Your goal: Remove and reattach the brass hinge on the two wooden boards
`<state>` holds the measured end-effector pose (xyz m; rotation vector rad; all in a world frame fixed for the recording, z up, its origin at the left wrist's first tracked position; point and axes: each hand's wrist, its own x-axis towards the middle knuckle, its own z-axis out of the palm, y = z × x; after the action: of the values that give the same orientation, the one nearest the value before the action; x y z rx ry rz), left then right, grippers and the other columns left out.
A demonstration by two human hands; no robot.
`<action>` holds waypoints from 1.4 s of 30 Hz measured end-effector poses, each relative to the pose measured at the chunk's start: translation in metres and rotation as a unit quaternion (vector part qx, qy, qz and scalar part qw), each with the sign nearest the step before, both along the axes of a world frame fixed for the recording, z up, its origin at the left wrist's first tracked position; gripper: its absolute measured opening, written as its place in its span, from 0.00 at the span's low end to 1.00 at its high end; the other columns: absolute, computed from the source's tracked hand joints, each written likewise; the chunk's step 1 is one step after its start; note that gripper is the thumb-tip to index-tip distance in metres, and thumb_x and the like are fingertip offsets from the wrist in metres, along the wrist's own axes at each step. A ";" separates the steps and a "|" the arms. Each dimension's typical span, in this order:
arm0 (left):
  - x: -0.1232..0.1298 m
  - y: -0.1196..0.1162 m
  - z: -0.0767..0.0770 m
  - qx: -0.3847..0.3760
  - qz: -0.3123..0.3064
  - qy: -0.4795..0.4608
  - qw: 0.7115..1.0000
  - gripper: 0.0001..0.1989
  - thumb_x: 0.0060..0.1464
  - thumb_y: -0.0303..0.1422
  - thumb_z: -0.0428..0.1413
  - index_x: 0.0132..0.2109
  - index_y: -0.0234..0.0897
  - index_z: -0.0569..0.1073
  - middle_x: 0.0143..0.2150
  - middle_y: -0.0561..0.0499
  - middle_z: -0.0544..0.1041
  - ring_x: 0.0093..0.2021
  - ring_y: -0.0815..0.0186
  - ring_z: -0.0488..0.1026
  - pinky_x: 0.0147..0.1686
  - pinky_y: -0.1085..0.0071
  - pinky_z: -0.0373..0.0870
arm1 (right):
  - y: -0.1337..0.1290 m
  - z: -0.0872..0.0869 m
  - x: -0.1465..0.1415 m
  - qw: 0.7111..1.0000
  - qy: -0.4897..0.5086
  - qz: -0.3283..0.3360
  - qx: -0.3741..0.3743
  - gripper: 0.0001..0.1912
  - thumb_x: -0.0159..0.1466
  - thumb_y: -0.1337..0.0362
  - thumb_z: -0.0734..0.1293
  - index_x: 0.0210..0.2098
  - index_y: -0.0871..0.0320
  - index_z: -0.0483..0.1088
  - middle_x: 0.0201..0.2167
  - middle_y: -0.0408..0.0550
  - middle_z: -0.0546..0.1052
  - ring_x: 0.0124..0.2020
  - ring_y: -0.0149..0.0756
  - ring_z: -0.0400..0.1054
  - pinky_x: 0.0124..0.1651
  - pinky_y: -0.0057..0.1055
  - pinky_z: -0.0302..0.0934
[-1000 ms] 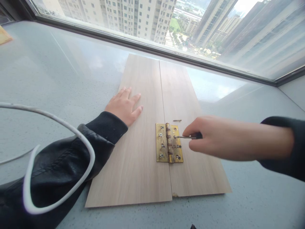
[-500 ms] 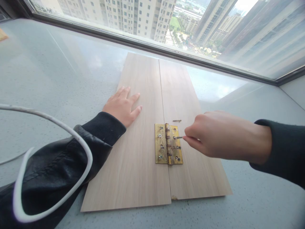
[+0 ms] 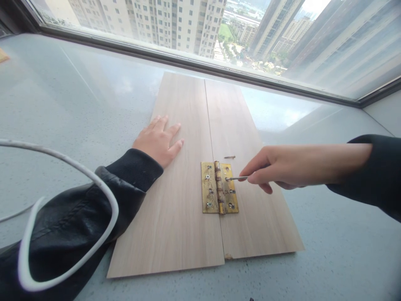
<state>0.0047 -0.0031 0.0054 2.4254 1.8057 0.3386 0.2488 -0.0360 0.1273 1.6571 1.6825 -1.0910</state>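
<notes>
Head view: I see the left hand lying on the left board, fingers spread; the right hand pinches a slim screwdriver at the brass-coloured hinge.

The right hand holds a screwdriver to a hinge.

No text, label, brand, number or sign that we can read anywhere in the head view; brass-coloured hinge darkly marked, too small there for us to tell lettering from staining; tower blocks outside, their fronts too distant and hazy for us to pick out wording.
</notes>
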 end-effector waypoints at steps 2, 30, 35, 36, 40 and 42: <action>0.000 0.000 0.000 0.000 0.001 0.000 1.000 0.27 0.62 0.42 0.44 0.64 0.35 0.63 0.67 0.36 0.58 0.68 0.47 0.53 0.63 0.52 0.55 | 0.003 -0.005 0.003 0.995 0.014 -0.092 -0.044 0.12 0.60 0.58 0.60 0.34 0.55 0.74 0.20 0.40 0.63 0.15 0.24 0.45 0.19 0.28 0.39; -0.001 0.000 -0.002 0.005 0.001 -0.004 1.000 0.27 0.62 0.43 0.44 0.64 0.36 0.63 0.68 0.38 0.57 0.68 0.48 0.53 0.63 0.52 0.56 | -0.014 0.004 -0.020 0.987 -0.058 0.072 0.127 0.15 0.61 0.58 0.60 0.24 0.56 0.74 0.19 0.43 0.70 0.18 0.28 0.57 0.23 0.28 0.52; 0.001 0.000 0.000 0.002 0.001 -0.002 1.000 0.27 0.62 0.43 0.44 0.64 0.37 0.63 0.68 0.38 0.57 0.68 0.48 0.52 0.63 0.52 0.55 | -0.010 -0.002 -0.005 0.996 -0.029 0.028 0.078 0.17 0.61 0.56 0.59 0.22 0.57 0.71 0.17 0.41 0.64 0.17 0.27 0.51 0.20 0.28 0.47; 0.001 -0.001 0.000 0.000 0.003 -0.003 1.000 0.27 0.62 0.43 0.44 0.64 0.36 0.63 0.68 0.38 0.57 0.68 0.48 0.52 0.63 0.52 0.55 | -0.010 -0.003 -0.002 0.997 -0.026 0.021 0.069 0.17 0.61 0.56 0.59 0.23 0.57 0.71 0.18 0.41 0.65 0.17 0.27 0.52 0.21 0.28 0.48; 0.001 -0.001 0.001 -0.004 0.008 -0.002 1.000 0.27 0.62 0.42 0.45 0.64 0.36 0.63 0.68 0.38 0.57 0.68 0.48 0.52 0.64 0.53 0.54 | -0.009 -0.006 0.009 0.999 -0.001 0.008 0.051 0.17 0.61 0.56 0.61 0.22 0.57 0.72 0.19 0.43 0.68 0.19 0.28 0.57 0.24 0.29 0.52; 0.001 -0.001 0.001 -0.001 0.005 -0.003 1.000 0.27 0.62 0.42 0.45 0.64 0.36 0.63 0.68 0.37 0.57 0.68 0.47 0.52 0.64 0.53 0.54 | -0.008 -0.009 0.012 0.998 0.013 0.005 0.054 0.17 0.61 0.55 0.61 0.24 0.57 0.73 0.19 0.42 0.68 0.19 0.28 0.56 0.24 0.29 0.51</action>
<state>0.0056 -0.0040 0.0062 2.4106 1.8162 0.3439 0.2612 -0.0438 0.1187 1.7055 1.7937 -1.0359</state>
